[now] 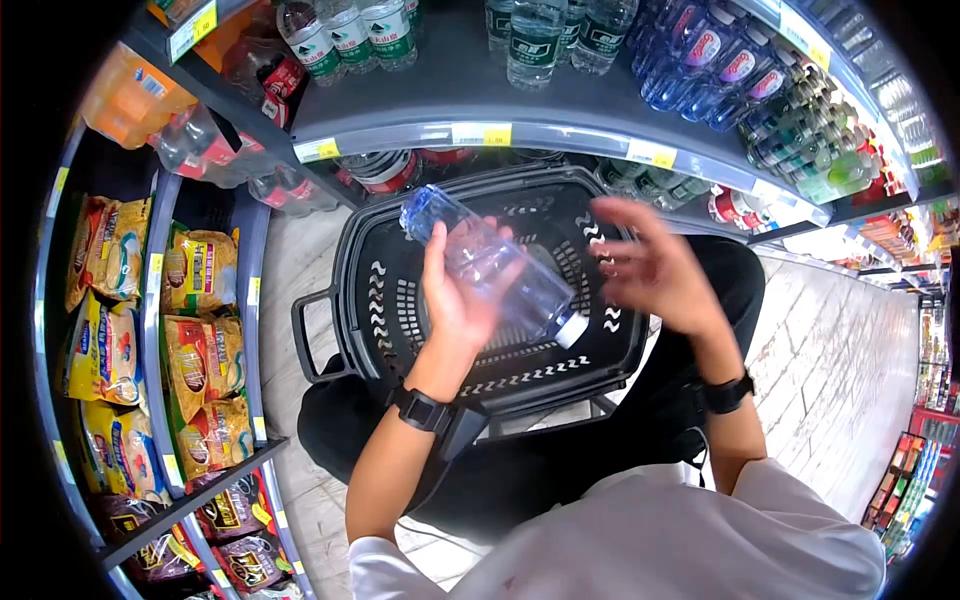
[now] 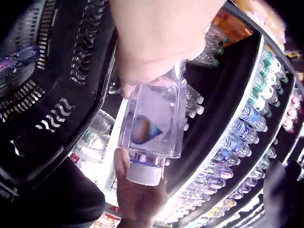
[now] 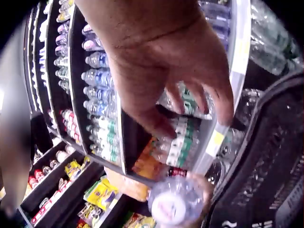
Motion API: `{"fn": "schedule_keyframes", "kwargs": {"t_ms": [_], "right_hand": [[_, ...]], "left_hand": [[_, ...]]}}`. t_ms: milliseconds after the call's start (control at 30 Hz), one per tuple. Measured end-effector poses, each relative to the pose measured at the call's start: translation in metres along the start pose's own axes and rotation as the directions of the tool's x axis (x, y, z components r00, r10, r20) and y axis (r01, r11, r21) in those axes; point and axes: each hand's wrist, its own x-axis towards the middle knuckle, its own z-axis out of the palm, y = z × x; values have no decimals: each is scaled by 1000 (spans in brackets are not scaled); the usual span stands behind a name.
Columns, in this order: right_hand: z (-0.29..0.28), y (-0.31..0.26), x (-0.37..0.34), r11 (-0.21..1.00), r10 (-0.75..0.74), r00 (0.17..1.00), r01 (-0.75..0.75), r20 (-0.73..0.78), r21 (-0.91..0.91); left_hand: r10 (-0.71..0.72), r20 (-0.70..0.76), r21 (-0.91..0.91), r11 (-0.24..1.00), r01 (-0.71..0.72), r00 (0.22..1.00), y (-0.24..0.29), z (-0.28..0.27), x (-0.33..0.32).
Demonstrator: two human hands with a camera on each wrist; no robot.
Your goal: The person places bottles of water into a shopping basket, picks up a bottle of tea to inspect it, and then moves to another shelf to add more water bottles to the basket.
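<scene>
– where's the clear bottle (image 1: pixel 540 290)?
– in the air over the black basket (image 1: pixel 590 368), slanting across its opening as the head camera sees it.
– which end points where?
– the white cap (image 1: pixel 571 331) points to the lower right, toward the person's right knee; the bluish base (image 1: pixel 418 212) points to the upper left, toward the shelves. so the long axis is a diagonal. in the right wrist view the cap faces the camera, the body foreshortened behind it.
– and the fingers?
– the left hand (image 1: pixel 463 300) grasps the body, thumb along one side. the right hand (image 1: pixel 655 268) is released, fingers spread and loosely bent, apart from the bottle on the cap's side.
– anything in the basket?
– another bottle (image 2: pixel 21 61) lies inside.
– and around it?
– a dark shelf (image 1: pixel 400 112) of bottled drinks beyond, bagged goods (image 1: pixel 205 355) racked at the left.
</scene>
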Motion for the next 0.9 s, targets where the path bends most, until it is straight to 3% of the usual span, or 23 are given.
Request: {"fn": "schedule_keyframes", "kwargs": {"t_ms": [67,133,200,233,267,333,400,433,467,533,600,667,733,767,800,867,900], "right_hand": [[34,19,-2,981,-127,986,110,104,160],[40,21,-6,971,-191,979,179,65,159],[42,27,-7,953,-262,964,253,37,165],[37,34,-8,936,-137,989,114,49,332],[34,39,-12,873,-8,996,-34,84,486],[45,44,-18,622,108,988,-152,108,768],[56,57,-19,591,199,974,-206,106,780],[61,43,-18,671,256,958,-269,125,691],[65,59,-13,830,225,974,-208,30,518],[53,58,-11,886,50,995,-5,-85,464],[24,35,-19,903,71,988,-6,-137,429],[2,1,-29,945,64,989,-17,-131,327],[-10,-17,-39,993,-59,986,74,-153,93],[-13,-25,-43,992,-58,986,74,-154,99],[-15,-30,-47,994,-90,981,100,-174,53],[-17,-35,-52,985,-135,967,154,-217,72],[-22,-31,-51,975,-216,951,224,-223,10]], "left_hand": [[71,-26,128,990,-67,997,-1,4,-1],[75,33,132,988,-79,997,1,-1,-2],[17,202,-56,998,-6,979,5,-4,-10],[124,134,-49,992,-118,983,4,-2,-7],[124,136,-47,992,-118,983,5,-2,-9],[224,181,36,972,-234,958,8,9,-15],[180,233,70,977,-201,956,12,8,-17],[98,372,112,982,-150,923,12,11,-20],[4,502,165,981,-101,865,13,15,-22],[-96,540,318,943,-98,836,16,23,-32],[-215,610,417,905,-79,763,21,14,-32],[-401,550,497,862,99,733,24,15,-50],[-450,592,486,861,149,669,21,18,-53],[-511,589,535,827,171,627,25,27,-54],[-555,542,566,796,213,631,30,27,-53],[-416,622,449,884,134,664,33,14,-48],[-277,612,352,934,58,741,29,18,-54]]}}
